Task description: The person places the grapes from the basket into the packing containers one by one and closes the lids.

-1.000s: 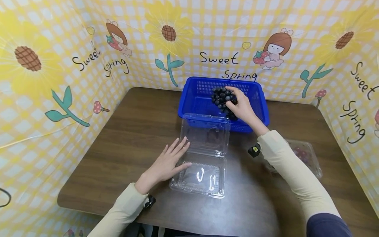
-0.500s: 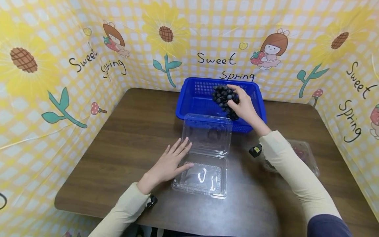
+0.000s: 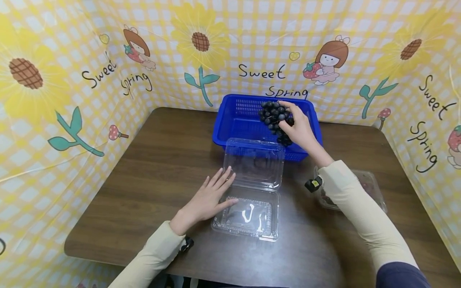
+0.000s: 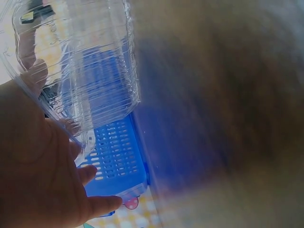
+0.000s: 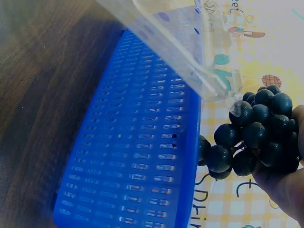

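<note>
A bunch of dark grapes (image 3: 273, 118) hangs over the blue basket (image 3: 235, 126), gripped between the thumb and fingers of my right hand (image 3: 299, 127). In the right wrist view the grapes (image 5: 259, 130) show above the basket's rim. My left hand (image 3: 206, 200) lies with spread, straight fingers at the left side of a clear plastic clamshell box (image 3: 245, 218). The box stands with its lid (image 3: 253, 166) raised toward the basket. In the left wrist view the fingers of my left hand (image 4: 42, 166) touch or nearly touch the clear plastic.
To the right, partly under my right forearm, sits another clear box (image 3: 371, 184) with reddish fruit in it. The brown wooden table (image 3: 144, 172) is walled at the back and sides by a yellow checked cloth (image 3: 245, 24).
My right hand has lifted the grapes slightly. The left hand stays at the clear box, and the whole view has shifted a little.
</note>
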### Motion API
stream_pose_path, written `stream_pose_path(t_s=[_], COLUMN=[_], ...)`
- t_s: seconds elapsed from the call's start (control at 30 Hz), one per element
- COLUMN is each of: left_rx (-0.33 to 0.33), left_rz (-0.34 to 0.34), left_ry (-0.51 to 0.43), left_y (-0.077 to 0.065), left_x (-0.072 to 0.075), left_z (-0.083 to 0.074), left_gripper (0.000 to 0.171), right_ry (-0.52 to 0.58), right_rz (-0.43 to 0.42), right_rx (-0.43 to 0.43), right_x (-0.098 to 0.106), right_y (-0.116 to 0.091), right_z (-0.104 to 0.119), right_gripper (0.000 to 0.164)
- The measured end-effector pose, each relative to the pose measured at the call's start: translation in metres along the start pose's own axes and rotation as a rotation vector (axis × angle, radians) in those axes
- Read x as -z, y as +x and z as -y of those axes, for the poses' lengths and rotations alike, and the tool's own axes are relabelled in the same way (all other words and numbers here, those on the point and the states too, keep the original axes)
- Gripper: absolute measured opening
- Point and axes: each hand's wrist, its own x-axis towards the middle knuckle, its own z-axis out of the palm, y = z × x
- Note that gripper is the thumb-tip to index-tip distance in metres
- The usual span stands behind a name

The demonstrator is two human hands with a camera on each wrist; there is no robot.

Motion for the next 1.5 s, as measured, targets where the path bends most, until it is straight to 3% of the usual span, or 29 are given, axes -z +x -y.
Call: stream_pose_path(t_s=[0.4, 0.97, 1.27, 1.5], left_rx=[-0.014, -0.013, -0.025, -0.023], left_rz=[-0.006, -0.012, -0.042, -0.041], left_ry=[-0.008, 0.006, -0.011, -0.008], left_y=[0.002, 0.004, 0.003, 0.004], left_x=[0.001, 0.0, -0.002, -0.002], left_z=[-0.003, -0.004, -0.003, -0.003], left_gripper=[0.076, 0.075, 0.075, 0.075], right_ry=[-0.004, 0.046, 0.061, 0.083], right_rz=[-0.023, -0.091, -0.107, -0.096], right_rx=[-0.022, 0.065, 0.062, 0.062], right_x=[0.01, 0.023, 0.031, 0.037], right_y=[-0.006, -0.013, -0.014, -0.022], right_z=[0.007, 0.023, 0.035, 0.067], right_gripper=[0.053, 0.055, 0.058, 0.053])
